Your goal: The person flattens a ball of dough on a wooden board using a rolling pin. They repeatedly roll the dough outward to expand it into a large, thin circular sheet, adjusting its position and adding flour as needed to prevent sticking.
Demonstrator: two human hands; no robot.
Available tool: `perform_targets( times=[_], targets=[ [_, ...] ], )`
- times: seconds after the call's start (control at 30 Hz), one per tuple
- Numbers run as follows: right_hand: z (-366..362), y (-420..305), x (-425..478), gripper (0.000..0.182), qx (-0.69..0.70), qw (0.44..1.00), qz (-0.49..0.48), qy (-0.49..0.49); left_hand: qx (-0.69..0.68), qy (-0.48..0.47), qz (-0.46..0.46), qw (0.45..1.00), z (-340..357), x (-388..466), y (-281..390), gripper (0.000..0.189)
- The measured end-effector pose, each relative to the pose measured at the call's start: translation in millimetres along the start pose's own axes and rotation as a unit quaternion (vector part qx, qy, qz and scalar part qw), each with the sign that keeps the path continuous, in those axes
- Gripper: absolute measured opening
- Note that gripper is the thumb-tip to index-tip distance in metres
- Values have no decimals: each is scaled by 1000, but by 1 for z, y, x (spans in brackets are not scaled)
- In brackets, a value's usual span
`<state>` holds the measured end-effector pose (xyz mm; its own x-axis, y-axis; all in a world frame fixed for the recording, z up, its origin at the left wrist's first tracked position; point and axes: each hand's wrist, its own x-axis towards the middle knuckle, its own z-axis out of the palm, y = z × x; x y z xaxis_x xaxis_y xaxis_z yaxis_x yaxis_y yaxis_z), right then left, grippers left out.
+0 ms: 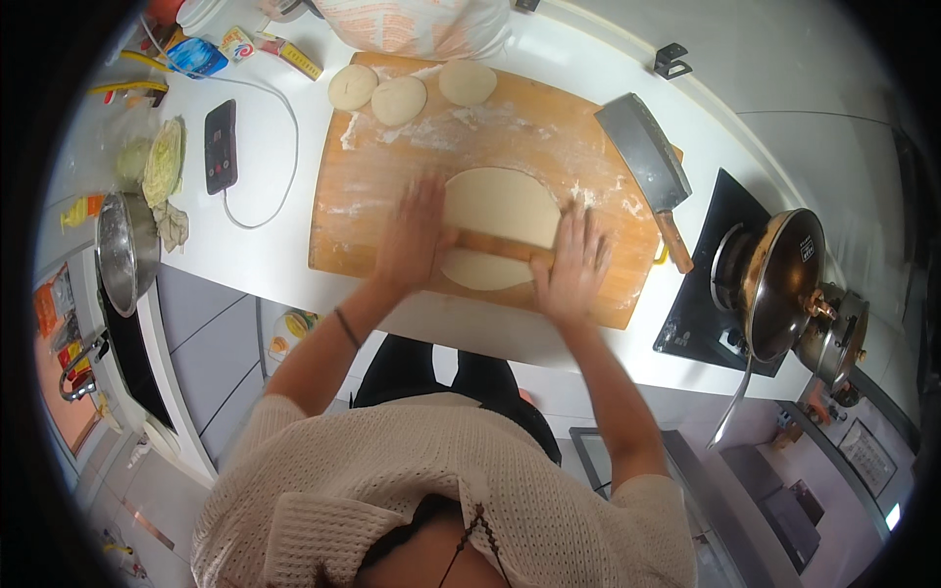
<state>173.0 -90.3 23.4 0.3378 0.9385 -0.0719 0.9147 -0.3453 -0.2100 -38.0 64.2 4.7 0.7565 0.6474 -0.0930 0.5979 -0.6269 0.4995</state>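
Note:
A flattened round sheet of dough [503, 202] lies on a floured wooden board [353, 220]. Across its lower part runs a wooden rolling pin [496, 245]. My left hand [415, 231] rests on the pin's left end, palm down, with its fingers stretched forward and blurred. On the right end lies my right hand [577, 261], also palm down, fingers extended and thumb towards the pin. Both hands press on the pin without wrapping round it, as far as the blur shows. Three round dough pieces [398, 100] sit along the board's far edge.
A cleaver [647, 151] lies over the board's right edge, beside a black stove [684, 323] with a lidded pan [783, 287]. On the left are a phone [220, 147] with a cable, a cut cabbage [163, 162] and a metal bowl [140, 253]. A large bag [419, 26] stands behind the board.

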Motion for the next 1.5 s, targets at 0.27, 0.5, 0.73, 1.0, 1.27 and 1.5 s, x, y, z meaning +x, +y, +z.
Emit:
perform_targets(
  times=[0.27, 0.5, 0.73, 1.0, 1.27, 1.5],
  targets=[
    [-2, 13, 63, 78, -35, 991, 84, 102, 44, 126, 21, 991, -12, 63, 3, 73],
    [-1, 17, 32, 83, 10, 999, 2, 39, 9, 43, 5, 999, -9, 25, 0, 79],
    [4, 24, 52, 82, -6, 996, 39, 75, 52, 104, 40, 992, 2, 49, -9, 85],
    [-6, 27, 54, 87, 11, 999, 9, 40, 25, 58, 34, 997, -12, 56, -5, 82],
    [-5, 14, 19, 77, 3, 1000, 18, -16, 9, 37, 40, 998, 4, 9, -7, 78],
    [-10, 24, 79, 76, -25, 997, 0, 77, 20, 143, -30, 989, -6, 71, 1, 77]
  ],
)
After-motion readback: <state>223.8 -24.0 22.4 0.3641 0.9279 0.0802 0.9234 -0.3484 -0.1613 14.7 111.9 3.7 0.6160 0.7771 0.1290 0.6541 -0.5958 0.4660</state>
